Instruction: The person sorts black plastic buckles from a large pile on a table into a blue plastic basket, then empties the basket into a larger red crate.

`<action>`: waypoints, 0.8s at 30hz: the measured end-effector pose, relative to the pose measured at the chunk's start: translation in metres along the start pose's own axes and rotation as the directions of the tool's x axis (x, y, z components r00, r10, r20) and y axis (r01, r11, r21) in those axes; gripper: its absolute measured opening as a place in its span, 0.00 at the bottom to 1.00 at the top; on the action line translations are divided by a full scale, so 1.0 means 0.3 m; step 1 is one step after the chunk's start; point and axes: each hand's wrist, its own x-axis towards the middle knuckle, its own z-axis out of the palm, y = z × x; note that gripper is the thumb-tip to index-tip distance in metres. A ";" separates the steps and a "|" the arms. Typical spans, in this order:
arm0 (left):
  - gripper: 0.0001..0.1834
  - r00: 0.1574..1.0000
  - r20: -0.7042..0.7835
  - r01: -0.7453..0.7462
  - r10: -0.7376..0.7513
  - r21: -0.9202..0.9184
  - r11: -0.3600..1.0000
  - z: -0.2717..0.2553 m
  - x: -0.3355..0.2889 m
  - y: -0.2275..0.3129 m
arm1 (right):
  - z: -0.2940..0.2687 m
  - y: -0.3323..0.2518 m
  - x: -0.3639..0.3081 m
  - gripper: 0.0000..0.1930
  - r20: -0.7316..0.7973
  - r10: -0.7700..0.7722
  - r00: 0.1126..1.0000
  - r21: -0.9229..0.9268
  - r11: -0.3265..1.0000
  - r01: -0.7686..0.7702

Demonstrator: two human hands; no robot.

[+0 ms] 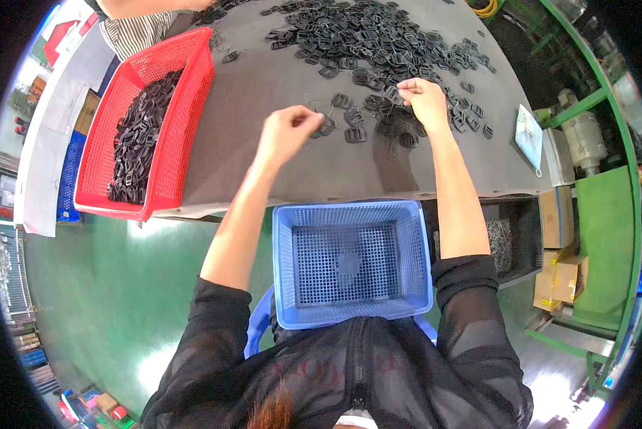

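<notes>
My left hand (286, 131) hovers over the grey table (278, 164) with its fingers pinched on a thin wire ring. Just to its right lie a few black plastic buckles (355, 134). My right hand (424, 100) reaches into the near edge of a large heap of black buckles (378, 39), fingertips pinched on one of them. A blue mesh basket (285, 264) rests on my lap below the table edge, with one dark piece on its floor.
A red basket (195, 86) full of black buckles sits at the table's left. Another person's arm and striped sleeve (138, 28) show at the far edge. A mask (530, 136) lies at the right. Cardboard boxes (560, 279) and a dark bin stand lower right.
</notes>
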 end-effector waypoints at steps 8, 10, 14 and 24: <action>0.16 0.905 0.111 -0.394 0.412 0.588 0.706 0.149 0.210 -0.015 | -0.042 -0.001 -0.079 0.07 -0.046 0.132 0.990 0.307 0.945 -0.112; 0.15 0.928 0.195 -0.368 0.318 0.610 0.702 0.135 0.242 0.011 | -0.071 0.048 -0.078 0.07 -0.049 0.067 0.997 0.273 0.961 -0.051; 0.11 0.908 0.035 -0.409 0.417 0.277 0.869 0.093 0.270 -0.011 | -0.107 0.065 -0.105 0.06 -0.099 0.043 0.994 0.256 0.966 -0.017; 0.16 0.964 0.225 0.215 -0.139 -0.361 0.907 0.138 0.068 0.050 | -0.171 0.028 -0.233 0.14 0.246 0.182 0.952 0.637 0.710 -0.300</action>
